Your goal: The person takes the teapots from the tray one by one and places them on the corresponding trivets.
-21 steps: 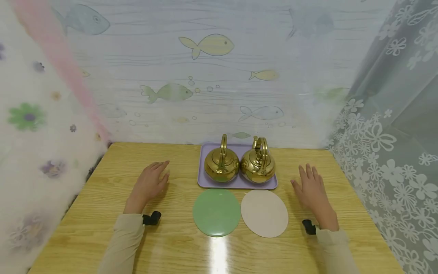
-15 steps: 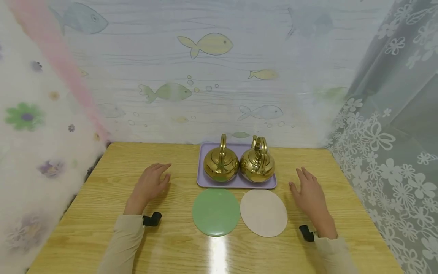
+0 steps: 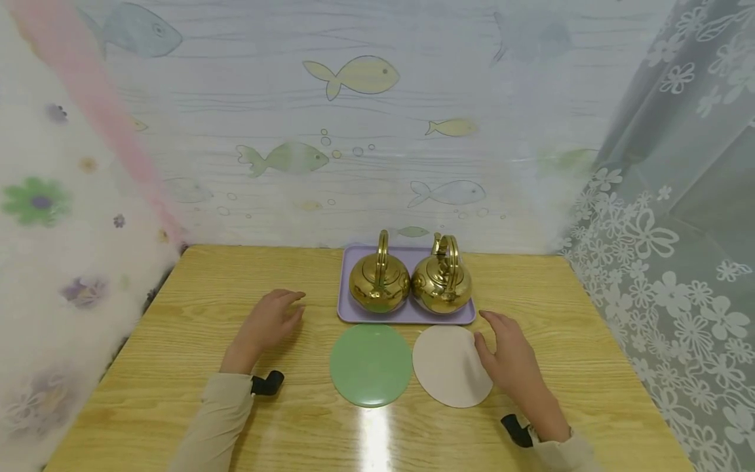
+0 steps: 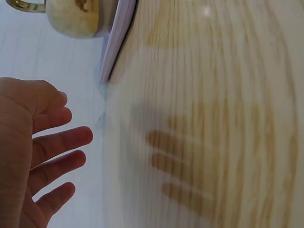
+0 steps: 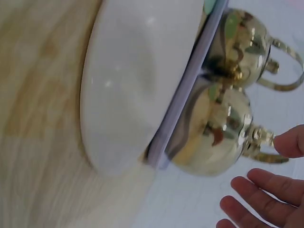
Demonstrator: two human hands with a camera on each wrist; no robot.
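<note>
Two shiny gold kettles with arched handles sit side by side on a lilac tray [image 3: 407,320], the left kettle [image 3: 366,288] next to the right kettle [image 3: 436,285]. In front of the tray lie a green round mat [image 3: 370,366] and a pale beige round mat [image 3: 445,367]. My left hand [image 3: 268,324] hovers over the table left of the tray, fingers apart and holding nothing; its shadow falls on the wood in the left wrist view. My right hand [image 3: 512,357], likewise holding nothing, overlaps the beige mat's right edge, fingertips near the tray's front right corner.
The wooden table [image 3: 289,432] meets a fish-printed curtain [image 3: 360,131] at the back. Flower-patterned curtains hang along both sides, the right one [image 3: 672,295] of white lace. Black wrist cameras are strapped at both cuffs.
My right hand has moved left and towards the front, reaching the beige mat's edge. My left hand has shifted slightly right and towards the front. The kettles, tray and mats stay put.
</note>
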